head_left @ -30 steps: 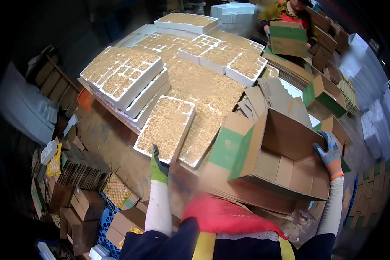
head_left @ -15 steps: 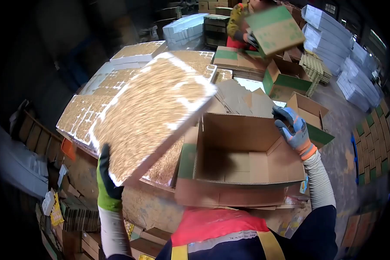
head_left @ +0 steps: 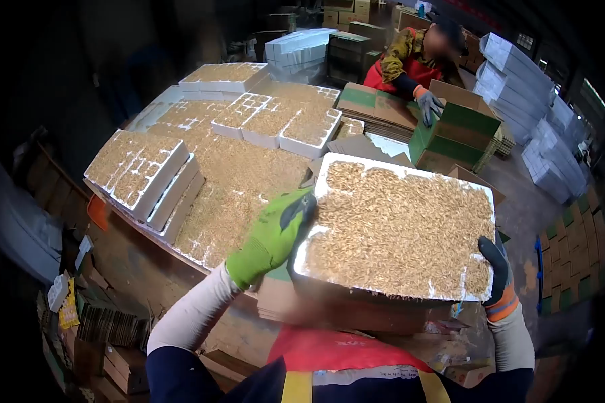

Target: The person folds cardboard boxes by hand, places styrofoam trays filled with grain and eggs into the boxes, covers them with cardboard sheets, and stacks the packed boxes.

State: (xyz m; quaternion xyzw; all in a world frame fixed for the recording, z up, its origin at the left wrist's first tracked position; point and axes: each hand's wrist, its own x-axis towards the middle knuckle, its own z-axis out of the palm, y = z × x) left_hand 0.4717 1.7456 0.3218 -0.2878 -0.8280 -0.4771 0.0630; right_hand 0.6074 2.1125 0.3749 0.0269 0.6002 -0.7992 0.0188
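A white foam tray [head_left: 400, 228] filled with husk-like tan material is held level between my two hands, over a cardboard box [head_left: 383, 312]. The tray hides most of the box's opening. My left hand [head_left: 272, 232], in a green glove with dark fingertips, grips the tray's left edge. At the right edge, my right hand [head_left: 496, 272], in a blue-grey glove with an orange cuff, is closed on the tray's rim. To the left lies a work table with a spread of husks [head_left: 238, 181] and a stack of filled foam trays [head_left: 138, 171].
More filled trays [head_left: 259, 121] stand at the table's back. A co-worker's gloved hand [head_left: 427, 105] touches a green-and-brown box [head_left: 454, 131]. Flattened cartons [head_left: 363, 107] are piled beside it. White foam stacks [head_left: 511, 74] stand at the far right, with stacked cardboard [head_left: 575, 252] nearer.
The tray has swung from the left to over the box and levelled out. My right hand has gone from the box's edge to the tray. The co-worker has lowered the raised box.
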